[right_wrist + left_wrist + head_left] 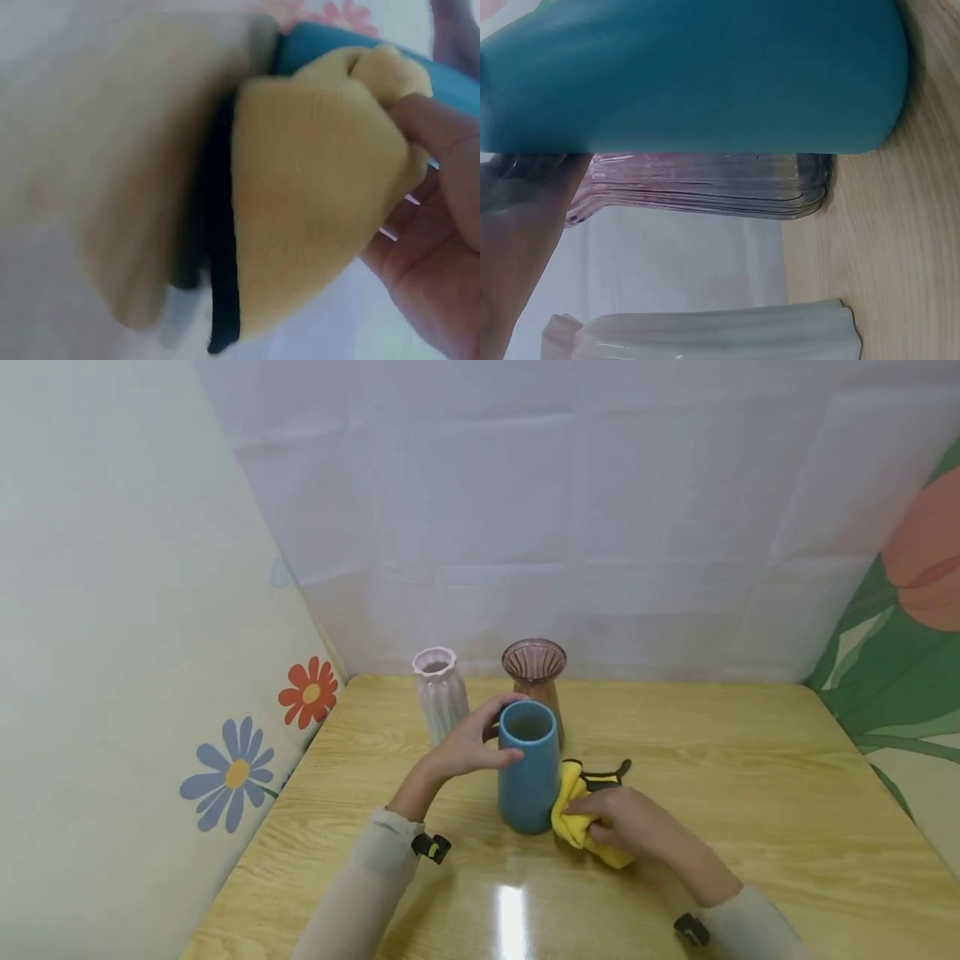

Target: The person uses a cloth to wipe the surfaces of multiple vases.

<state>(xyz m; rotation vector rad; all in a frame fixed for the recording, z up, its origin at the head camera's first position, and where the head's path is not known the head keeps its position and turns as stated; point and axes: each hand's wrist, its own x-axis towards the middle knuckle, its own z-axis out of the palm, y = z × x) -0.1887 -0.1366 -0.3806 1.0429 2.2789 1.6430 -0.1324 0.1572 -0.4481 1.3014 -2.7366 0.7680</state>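
Note:
A blue vase (528, 785) stands upright on the wooden table, its round mouth facing up. My left hand (480, 739) grips it near the rim, thumb on the near side and fingers reaching round behind. In my right hand (630, 818) a yellow cloth with black edging (573, 810) is bunched and pinched, pressed against the vase's lower right side. The right wrist view shows the cloth (307, 195) hanging in folds from the thumb and fingers, with part of the blue vase (315, 46) behind it. The fingertips behind the vase are mostly hidden.
A pinkish clear ribbed glass vase (536, 664) stands just behind the blue one. To its left is a white fluted vase (441, 697). The wooden table (750, 760) runs back to a white sheet-covered wall (600, 527), with flower-printed cloth at both sides.

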